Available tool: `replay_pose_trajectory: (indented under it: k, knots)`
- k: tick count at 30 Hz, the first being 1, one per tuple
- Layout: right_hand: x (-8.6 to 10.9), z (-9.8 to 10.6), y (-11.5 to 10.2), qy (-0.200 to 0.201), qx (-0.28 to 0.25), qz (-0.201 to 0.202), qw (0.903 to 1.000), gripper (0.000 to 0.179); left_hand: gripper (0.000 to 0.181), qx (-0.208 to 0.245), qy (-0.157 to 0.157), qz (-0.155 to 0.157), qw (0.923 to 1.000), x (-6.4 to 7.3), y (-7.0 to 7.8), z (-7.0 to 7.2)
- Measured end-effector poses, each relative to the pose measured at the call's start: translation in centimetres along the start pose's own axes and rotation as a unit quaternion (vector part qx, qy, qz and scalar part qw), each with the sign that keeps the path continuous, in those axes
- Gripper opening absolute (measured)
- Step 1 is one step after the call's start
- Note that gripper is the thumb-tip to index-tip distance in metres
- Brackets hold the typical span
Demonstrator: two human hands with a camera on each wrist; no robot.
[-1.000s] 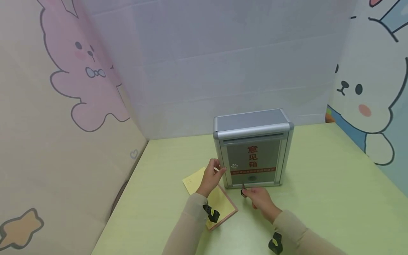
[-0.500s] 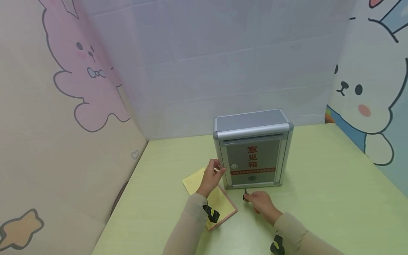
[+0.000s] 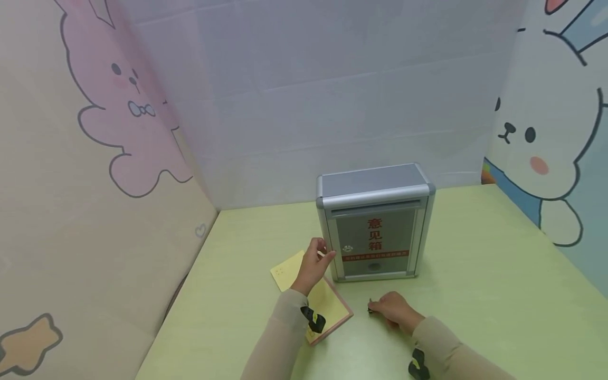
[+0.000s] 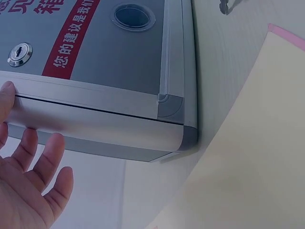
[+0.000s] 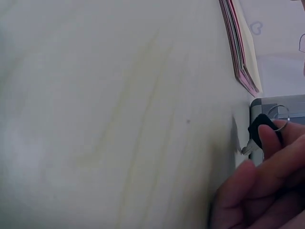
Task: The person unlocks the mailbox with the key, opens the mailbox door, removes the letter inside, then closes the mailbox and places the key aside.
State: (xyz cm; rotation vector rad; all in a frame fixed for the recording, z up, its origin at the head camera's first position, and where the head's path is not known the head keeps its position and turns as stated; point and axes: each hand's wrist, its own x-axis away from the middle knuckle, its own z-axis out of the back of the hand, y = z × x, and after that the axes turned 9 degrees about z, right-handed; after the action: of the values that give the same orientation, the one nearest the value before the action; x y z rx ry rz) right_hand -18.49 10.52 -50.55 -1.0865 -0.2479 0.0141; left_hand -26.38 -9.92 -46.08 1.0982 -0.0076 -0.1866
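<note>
A grey metal suggestion box stands upright on the table, with red characters on its front. My left hand rests at its left edge. In the left wrist view the thumb touches the front frame, and the other fingers lie loosely bent by the side wall. A round lock with a keyhole shows on the front panel. My right hand pinches a key with a black head, in front of the box. A wire ring hangs from the key; its metal blade points away from the fingertips.
A pad of yellow paper with a pink edge lies under the left forearm. Pale green table surface extends to the right. A whitish curtain hangs behind the box, and cartoon-printed walls flank the table.
The right hand has drawn the key away from the box's lower edge, back toward the body and slightly right. My left hand has stayed at the box's left side.
</note>
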Motion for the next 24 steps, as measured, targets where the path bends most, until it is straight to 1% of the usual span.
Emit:
replay_pose_trajectory:
  k: [4, 10, 17, 19, 24]
  knots:
    - [0.0, 0.3, 0.3, -0.012, 0.015, -0.007, 0.9998, 0.046, 0.022, -0.005, 0.001, -0.004, 1.0000, 0.1, 0.1, 0.0]
    - [-0.1, 0.8, 0.8, -0.032, -0.012, -0.031, 0.9989, 0.029, 0.023, -0.004, 0.005, -0.003, 1.0000, 0.1, 0.2, -0.1]
    - [-0.1, 1.1, 1.1, -0.037, -0.032, -0.041, 0.9980, 0.025, 0.024, 0.000, 0.016, 0.017, 0.9997, 0.3, 0.5, -0.3]
    - [-0.2, 1.1, 1.2, -0.036, -0.031, -0.045, 0.9978, 0.024, 0.024, 0.000, 0.018, 0.021, 0.9996, 0.3, 0.5, -0.3]
    - [-0.3, 1.2, 1.3, -0.036, -0.028, -0.041, 0.9981, 0.022, 0.024, -0.003, 0.024, 0.028, 0.9993, 0.6, 0.5, -0.2]
